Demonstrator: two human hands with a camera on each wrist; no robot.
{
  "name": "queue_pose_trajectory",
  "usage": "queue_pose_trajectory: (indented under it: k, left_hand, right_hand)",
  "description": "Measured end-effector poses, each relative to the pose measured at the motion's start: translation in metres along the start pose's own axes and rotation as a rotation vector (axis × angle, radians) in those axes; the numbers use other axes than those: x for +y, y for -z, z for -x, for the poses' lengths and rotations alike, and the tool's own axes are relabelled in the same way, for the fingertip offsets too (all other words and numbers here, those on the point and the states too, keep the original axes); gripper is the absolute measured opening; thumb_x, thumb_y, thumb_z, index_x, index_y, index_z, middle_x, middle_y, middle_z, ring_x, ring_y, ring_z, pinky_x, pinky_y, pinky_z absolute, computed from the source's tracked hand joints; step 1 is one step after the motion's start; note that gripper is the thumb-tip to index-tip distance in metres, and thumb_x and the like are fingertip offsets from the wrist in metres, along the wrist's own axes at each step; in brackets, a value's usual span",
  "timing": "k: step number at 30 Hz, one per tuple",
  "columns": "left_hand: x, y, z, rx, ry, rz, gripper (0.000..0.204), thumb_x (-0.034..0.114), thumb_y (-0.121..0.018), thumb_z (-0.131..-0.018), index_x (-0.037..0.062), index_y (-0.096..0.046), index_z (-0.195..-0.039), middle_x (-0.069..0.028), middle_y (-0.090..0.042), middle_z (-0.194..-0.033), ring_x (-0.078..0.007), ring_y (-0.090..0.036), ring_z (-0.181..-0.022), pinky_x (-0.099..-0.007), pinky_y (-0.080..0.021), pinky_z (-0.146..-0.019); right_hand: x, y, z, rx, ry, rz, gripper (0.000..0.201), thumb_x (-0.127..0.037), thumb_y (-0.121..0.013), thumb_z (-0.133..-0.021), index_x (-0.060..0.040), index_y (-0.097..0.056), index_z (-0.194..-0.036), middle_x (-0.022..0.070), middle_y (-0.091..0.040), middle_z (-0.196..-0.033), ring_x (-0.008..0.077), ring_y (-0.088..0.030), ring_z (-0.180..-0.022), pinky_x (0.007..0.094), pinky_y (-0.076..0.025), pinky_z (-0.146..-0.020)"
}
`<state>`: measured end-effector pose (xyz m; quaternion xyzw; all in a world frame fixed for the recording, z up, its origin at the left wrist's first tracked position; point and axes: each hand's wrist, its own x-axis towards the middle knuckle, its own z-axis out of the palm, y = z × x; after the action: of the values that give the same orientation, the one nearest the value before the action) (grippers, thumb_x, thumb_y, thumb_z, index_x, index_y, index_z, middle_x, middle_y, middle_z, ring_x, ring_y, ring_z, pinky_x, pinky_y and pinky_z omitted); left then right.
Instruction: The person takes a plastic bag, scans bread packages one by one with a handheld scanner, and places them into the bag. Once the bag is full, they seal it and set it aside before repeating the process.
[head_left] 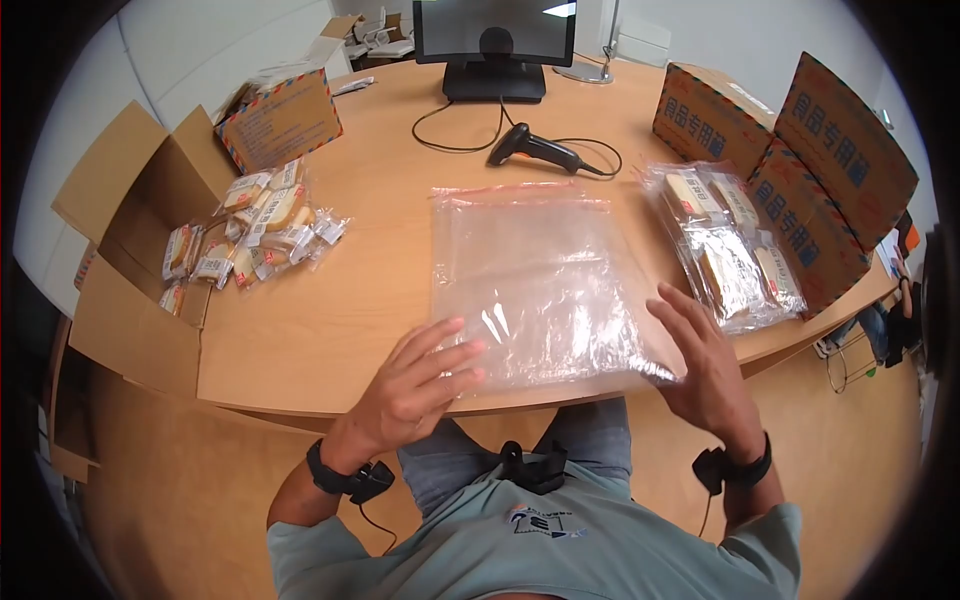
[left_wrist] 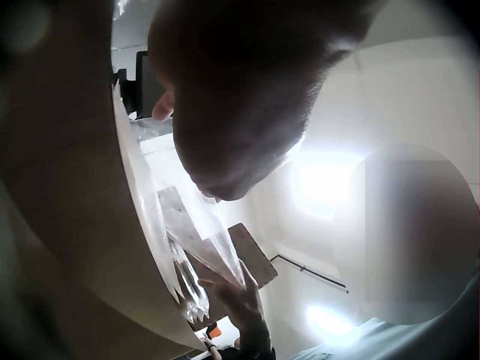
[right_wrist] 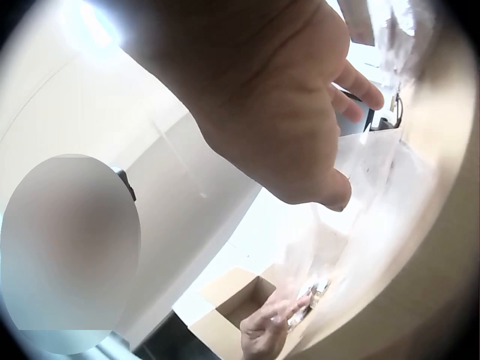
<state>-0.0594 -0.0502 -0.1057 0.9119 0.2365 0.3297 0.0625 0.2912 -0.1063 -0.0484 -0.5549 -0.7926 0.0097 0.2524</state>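
Note:
A large clear plastic bag (head_left: 530, 265) with a reddish strip along its far edge lies flat on the table in front of me. Over its near left corner is my left hand (head_left: 415, 388), fingers spread and slightly bent. My right hand (head_left: 703, 370) is at the near right corner, fingers stretched forward and the thumb right by the film. In the right wrist view, the thumb and fingers of the right hand (right_wrist: 292, 127) stand apart, with plastic film behind them. To the right lies a filled clear bag (head_left: 725, 245) of several wrapped bread pieces.
Several loose wrapped breads (head_left: 270, 225) spill from an open cardboard box (head_left: 125, 290) at left. Another carton (head_left: 280, 120) stands behind them. A black barcode scanner (head_left: 535, 150) and its cable lie before the monitor (head_left: 495, 45). Printed cartons (head_left: 810, 215) stand at right.

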Motion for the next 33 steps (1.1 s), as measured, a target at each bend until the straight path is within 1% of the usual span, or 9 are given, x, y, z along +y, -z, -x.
queue_pose_trajectory:
  k: [5, 8, 12, 15, 17, 18, 23, 27, 33]
  left_hand:
    - [0.006, -0.009, -0.001, 0.02, 0.083, 0.082, 0.039, -0.009, -0.069, -0.073, 0.0033, -0.07, -0.11, -0.013, -0.063, -0.131, -0.0399, -0.051, -0.13, -0.0451, -0.044, -0.105]
    - [0.004, 0.001, -0.023, 0.053, 0.146, 0.191, 0.033, -0.007, -0.065, -0.079, 0.0024, -0.069, -0.111, -0.0145, -0.063, -0.13, -0.039, -0.052, -0.13, -0.045, -0.044, -0.107]
    - [-0.008, 0.039, -0.091, 0.096, 0.18, 0.153, 0.03, -0.007, -0.05, -0.09, 0.0005, -0.069, -0.112, -0.0151, -0.064, -0.13, -0.0302, -0.053, -0.132, -0.041, -0.04, -0.111]
    - [-0.027, 0.065, -0.143, 0.131, 0.084, 0.101, 0.032, -0.009, -0.048, -0.089, 0.0001, -0.069, -0.112, -0.0164, -0.063, -0.13, -0.0313, -0.052, -0.132, -0.0405, -0.041, -0.11]
    - [-0.037, 0.076, -0.161, 0.186, -0.166, 0.145, 0.034, -0.011, -0.047, -0.088, -0.0006, -0.068, -0.111, -0.0178, -0.064, -0.127, -0.0335, -0.052, -0.132, -0.0404, -0.041, -0.11]
    - [-0.034, 0.08, -0.161, 0.176, -0.174, 0.127, 0.034, -0.01, -0.048, -0.085, -0.0011, -0.068, -0.111, -0.0187, -0.066, -0.124, -0.0356, -0.05, -0.134, -0.0435, -0.04, -0.111]
    - [0.001, 0.07, -0.09, 0.072, 0.031, -0.024, 0.028, -0.007, -0.059, -0.077, 0.0025, -0.07, -0.102, -0.0143, -0.068, -0.121, -0.0382, -0.053, -0.129, -0.0474, -0.044, -0.107]
    - [0.006, 0.021, -0.02, 0.081, 0.197, 0.047, 0.028, -0.005, -0.061, -0.075, 0.0016, -0.072, -0.1, -0.0152, -0.066, -0.123, -0.0406, -0.052, -0.129, -0.0484, -0.044, -0.106]
    - [0.013, -0.012, 0.016, 0.074, 0.344, 0.041, 0.028, 0.0, -0.065, -0.077, 0.0006, -0.073, -0.103, -0.0185, -0.062, -0.129, -0.0431, -0.048, -0.132, -0.0482, -0.043, -0.107]
  right_hand:
    - [0.023, -0.019, 0.02, 0.144, 0.154, 0.042, 0.043, -0.001, -0.077, -0.072, -0.0058, -0.066, -0.113, 0.0185, -0.057, -0.131, 0.0407, -0.057, -0.116, 0.0472, -0.052, -0.092]
    - [0.031, -0.03, 0.021, 0.252, 0.218, 0.012, 0.032, 0.005, -0.069, -0.076, -0.0008, -0.067, -0.108, 0.0193, -0.066, -0.112, 0.0411, -0.064, -0.105, 0.0457, -0.054, -0.086]
    - [0.033, -0.037, 0.006, 0.369, 0.184, -0.046, 0.028, 0.008, -0.064, -0.081, 0.0041, -0.066, -0.109, 0.0209, -0.069, -0.106, 0.0394, -0.067, -0.098, 0.0443, -0.054, -0.086]
    - [0.026, -0.036, -0.018, 0.498, 0.172, -0.055, 0.028, 0.009, -0.063, -0.083, 0.0036, -0.066, -0.11, 0.0209, -0.068, -0.109, 0.0381, -0.067, -0.1, 0.043, -0.054, -0.087]
    - [0.027, -0.036, -0.024, 0.515, 0.168, -0.062, 0.029, 0.011, -0.063, -0.083, 0.0029, -0.066, -0.111, 0.0208, -0.068, -0.11, 0.037, -0.067, -0.101, 0.042, -0.054, -0.087]
    - [0.029, -0.038, -0.024, 0.504, 0.174, -0.084, 0.03, 0.011, -0.063, -0.083, 0.0026, -0.066, -0.111, 0.0207, -0.068, -0.111, 0.0369, -0.067, -0.102, 0.042, -0.054, -0.087]
    - [0.035, -0.046, -0.013, 0.346, 0.217, -0.126, 0.029, 0.01, -0.063, -0.082, 0.0015, -0.066, -0.11, 0.0198, -0.067, -0.113, 0.0385, -0.065, -0.106, 0.0437, -0.054, -0.087]
    - [0.036, -0.053, -0.003, 0.176, 0.226, -0.032, 0.032, 0.007, -0.066, -0.078, -0.0009, -0.066, -0.109, 0.0154, -0.067, -0.114, 0.0383, -0.062, -0.113, 0.0455, -0.054, -0.087]
    - [0.029, -0.061, 0.005, 0.02, 0.191, 0.039, 0.038, 0.002, -0.067, -0.075, -0.0028, -0.061, -0.112, 0.0143, -0.061, -0.121, 0.0404, -0.055, -0.118, 0.0465, -0.05, -0.094]
